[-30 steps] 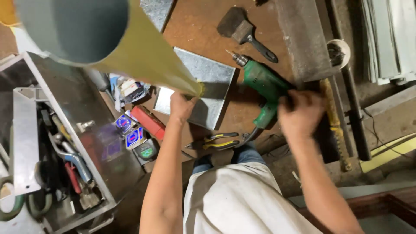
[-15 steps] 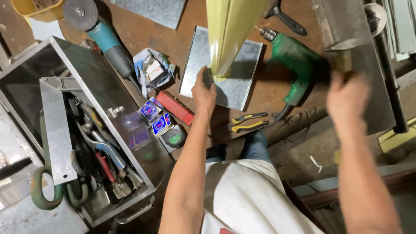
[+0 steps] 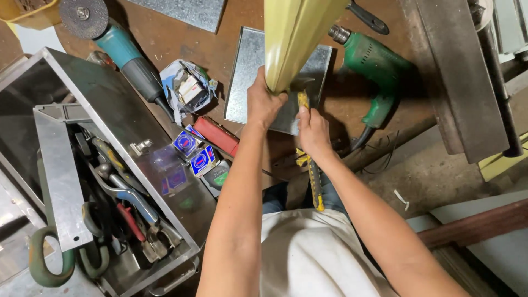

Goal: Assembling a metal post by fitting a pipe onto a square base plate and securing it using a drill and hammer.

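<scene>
The left hand (image 3: 264, 102) grips the end of a yellow sheet (image 3: 297, 38), while the right hand (image 3: 312, 131) closes around yellow-handled snips (image 3: 314, 181) over a steel plate (image 3: 247, 71).

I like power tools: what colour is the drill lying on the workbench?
Green, with a dark metal chuck. The drill shows clearly in the head view, right of the metal sheet.
</scene>
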